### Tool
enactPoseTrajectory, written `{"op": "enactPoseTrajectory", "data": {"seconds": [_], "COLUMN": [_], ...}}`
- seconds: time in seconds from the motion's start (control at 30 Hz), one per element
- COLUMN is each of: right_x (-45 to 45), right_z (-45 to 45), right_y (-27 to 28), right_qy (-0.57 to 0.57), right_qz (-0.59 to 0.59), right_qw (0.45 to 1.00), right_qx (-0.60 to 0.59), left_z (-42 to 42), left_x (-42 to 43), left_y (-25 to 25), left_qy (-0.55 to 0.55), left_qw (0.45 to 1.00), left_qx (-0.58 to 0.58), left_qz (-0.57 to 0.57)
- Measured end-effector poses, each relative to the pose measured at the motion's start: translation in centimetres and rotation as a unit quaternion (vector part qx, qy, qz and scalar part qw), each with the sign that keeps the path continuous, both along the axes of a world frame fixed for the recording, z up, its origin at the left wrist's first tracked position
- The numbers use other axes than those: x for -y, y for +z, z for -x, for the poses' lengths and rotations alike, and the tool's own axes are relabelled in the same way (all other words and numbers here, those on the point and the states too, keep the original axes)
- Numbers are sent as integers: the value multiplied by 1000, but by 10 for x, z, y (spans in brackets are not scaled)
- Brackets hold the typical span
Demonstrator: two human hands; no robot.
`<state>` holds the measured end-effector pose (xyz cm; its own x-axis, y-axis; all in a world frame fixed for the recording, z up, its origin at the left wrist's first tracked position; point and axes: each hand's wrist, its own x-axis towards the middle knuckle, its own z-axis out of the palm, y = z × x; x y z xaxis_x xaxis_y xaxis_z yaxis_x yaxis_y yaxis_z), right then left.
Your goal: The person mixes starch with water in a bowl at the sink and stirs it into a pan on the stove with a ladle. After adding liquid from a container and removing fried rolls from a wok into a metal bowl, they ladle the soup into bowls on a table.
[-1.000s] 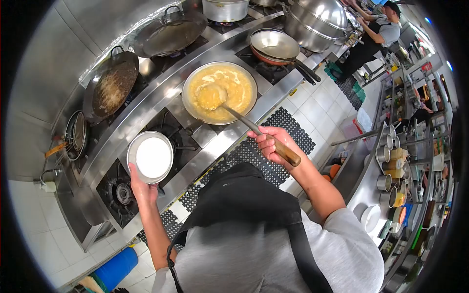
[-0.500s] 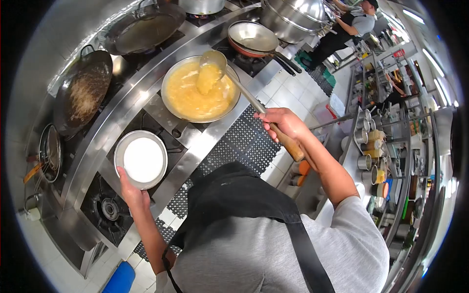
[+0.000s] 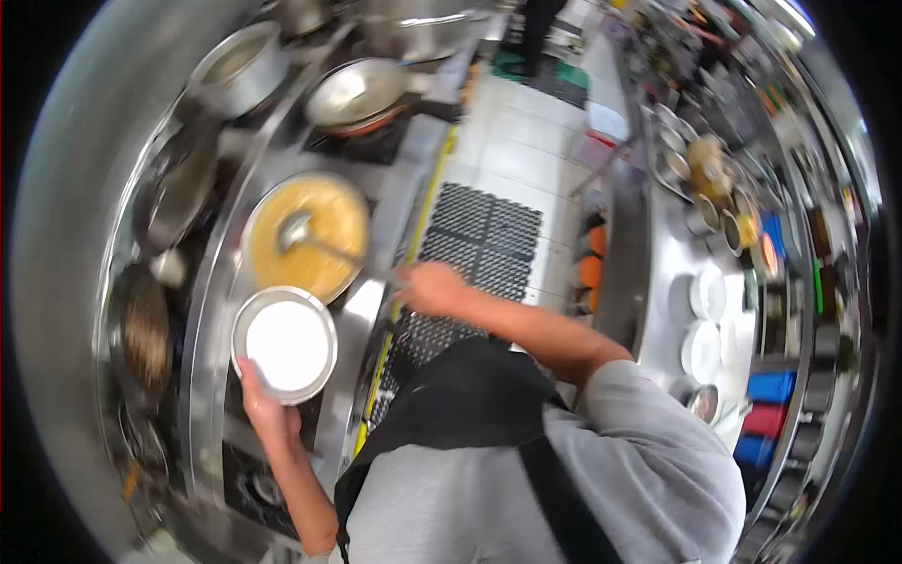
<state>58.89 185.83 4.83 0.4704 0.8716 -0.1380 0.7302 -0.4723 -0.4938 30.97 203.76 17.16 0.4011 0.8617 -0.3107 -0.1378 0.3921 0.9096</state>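
My left hand [image 3: 272, 414] grips the near-left rim of a round metal bowl [image 3: 330, 365] filled with something smooth and white [image 3: 289, 346]. This bowl sits right by the near edge of a wide pan [image 3: 303, 176], overlapping it in view; whether they touch I cannot tell. Yellow-orange liquid [image 3: 331, 202] fills the pan. My right hand [image 3: 434, 288], blurred by motion, is closed around the handle of a ladle [image 3: 295, 228]. The ladle's head rests in the liquid near the middle of the pan, and its handle slants over the rim towards me.
Beyond the pan, another pan [image 3: 352, 94] stands on the stove, with a pot [image 3: 237, 68] to its left. Dark woks [image 3: 143, 329] line the far left. Rubber mats [image 3: 481, 240] cover the floor. At right, a steel counter [image 3: 662, 291] holds white plates [image 3: 702, 351]; a person's legs [image 3: 538, 33] show at the top.
The ladle's head, raised and dripping before, is now down in the liquid. My left hand has brought the bowl up close to the pan. The camera view has turned to the right.
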Motion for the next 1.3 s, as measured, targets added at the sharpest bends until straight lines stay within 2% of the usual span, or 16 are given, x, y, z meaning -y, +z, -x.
{"op": "enactPoseTrajectory", "data": {"seconds": [0.1,0.17,0.23,0.33,0.37,0.43,0.5,0.63,0.77,0.83,1.0,1.07,1.13,1.2,1.27,1.3], "right_x": [34,75,128,224,260,326,392,487,548,576,615,621,624,610,622,625], "right_z": [-21,-50,-79,-102,-103,-86,-67,-7,54,82,125,147,155,158,159,159], "right_y": [39,67,60,28,22,-11,2,30,37,28,-8,-35,-61,-84,-69,-67], "right_qy": [-44,-67,-122,-232,-270,-335,-399,-560,-749,-794,-855,-855,-844,-813,-797,-786], "right_qz": [-102,-62,-71,-90,-85,-125,-92,-72,-20,20,108,130,117,87,130,158], "right_qw": [993,993,982,953,939,921,889,792,648,605,506,503,520,569,585,594], "right_qx": [-45,-74,-127,-172,-197,-157,-205,-231,-137,-50,-18,2,64,84,79,67], "left_z": [-62,-119,-183,-263,-299,-354,-415,-516,-596,-623,-676,-688,-680,-655,-603,-566], "left_x": [22,47,86,126,167,194,253,374,483,538,619,638,628,600,571,553], "left_y": [4,7,14,-26,-14,-62,-76,-117,-170,-170,-197,-201,-205,-199,-203,-194], "left_qy": [-105,-170,-192,-280,-293,-382,-432,-535,-596,-577,-623,-612,-613,-583,-529,-539], "left_qw": [994,985,978,957,950,923,898,843,802,810,779,788,790,811,848,841], "left_qx": [-13,-20,-60,-63,-66,-39,-46,-32,3,-103,-76,-53,-8,49,23,-19], "left_qz": [20,22,58,51,88,37,69,52,48,28,10,53,21,-20,19,47]}}
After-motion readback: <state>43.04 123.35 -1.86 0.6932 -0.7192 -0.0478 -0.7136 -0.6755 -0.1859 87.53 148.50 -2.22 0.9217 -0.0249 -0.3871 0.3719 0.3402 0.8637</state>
